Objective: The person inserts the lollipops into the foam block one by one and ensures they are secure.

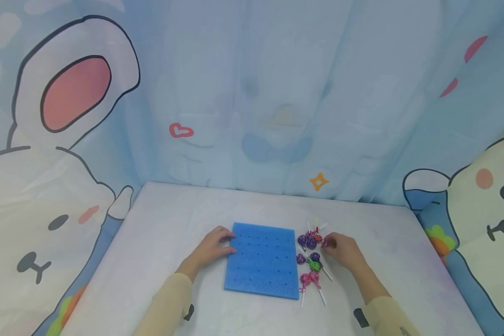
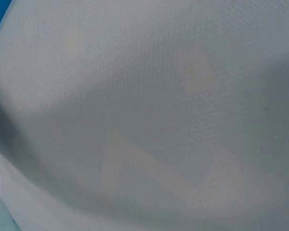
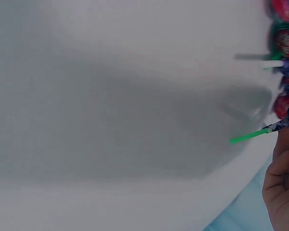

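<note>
- Right hand [image 1: 345,252] pinches a lollipop [image 3: 267,130]; best lift it clear of the other lollipops [image 1: 314,266].
- Its candy is hidden by the fingers, green stick jutting out, nearer the right edge of the table [image 1: 176,205].
- Left hand [image 1: 210,246], thumb and fingers spread, touches the left edge of the board [image 1: 261,261]; light pressure should steady it.

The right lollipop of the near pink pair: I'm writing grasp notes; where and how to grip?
Probably pinch the white stick from the near right: it juts nearward, apart from other sticks, while the round head crowds its pink neighbour.
</note>
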Available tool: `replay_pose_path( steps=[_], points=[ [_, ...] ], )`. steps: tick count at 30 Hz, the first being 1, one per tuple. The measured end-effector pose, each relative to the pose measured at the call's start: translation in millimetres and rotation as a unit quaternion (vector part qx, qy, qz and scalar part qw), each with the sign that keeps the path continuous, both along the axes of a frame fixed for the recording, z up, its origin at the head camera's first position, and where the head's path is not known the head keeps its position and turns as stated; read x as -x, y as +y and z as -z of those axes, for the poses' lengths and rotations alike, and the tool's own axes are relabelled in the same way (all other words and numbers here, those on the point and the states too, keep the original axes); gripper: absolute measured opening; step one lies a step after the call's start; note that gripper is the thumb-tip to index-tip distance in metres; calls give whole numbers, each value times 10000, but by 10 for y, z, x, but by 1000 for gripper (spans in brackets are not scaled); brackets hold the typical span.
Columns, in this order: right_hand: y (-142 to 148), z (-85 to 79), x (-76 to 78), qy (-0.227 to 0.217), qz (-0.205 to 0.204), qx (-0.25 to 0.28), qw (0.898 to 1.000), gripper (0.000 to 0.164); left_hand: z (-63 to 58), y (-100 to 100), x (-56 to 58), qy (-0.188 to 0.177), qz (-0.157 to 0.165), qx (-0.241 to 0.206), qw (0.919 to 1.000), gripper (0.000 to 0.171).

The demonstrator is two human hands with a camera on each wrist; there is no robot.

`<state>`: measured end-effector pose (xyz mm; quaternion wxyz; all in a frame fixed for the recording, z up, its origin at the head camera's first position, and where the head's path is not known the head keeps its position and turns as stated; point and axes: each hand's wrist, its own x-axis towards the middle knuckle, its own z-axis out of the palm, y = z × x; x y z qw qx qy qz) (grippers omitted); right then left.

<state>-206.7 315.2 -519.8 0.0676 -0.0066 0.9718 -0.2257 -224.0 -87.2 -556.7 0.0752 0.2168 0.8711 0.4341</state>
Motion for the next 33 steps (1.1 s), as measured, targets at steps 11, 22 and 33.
replay_pose_path(
  steps=[11,22,33],
  points=[
    [-427,-301,-16,828,-76,667,9943,31,8,-10,4,-57,-27,-35,10000,40],
    [-867,-365,40,1492,-14,1394,9789,33,8,-6,11,-75,-47,49,9999,39],
    [-1274,-239,129,1429,128,2173,9655,33,-21,0,-5,-96,-70,44,9999,40]
  ],
)
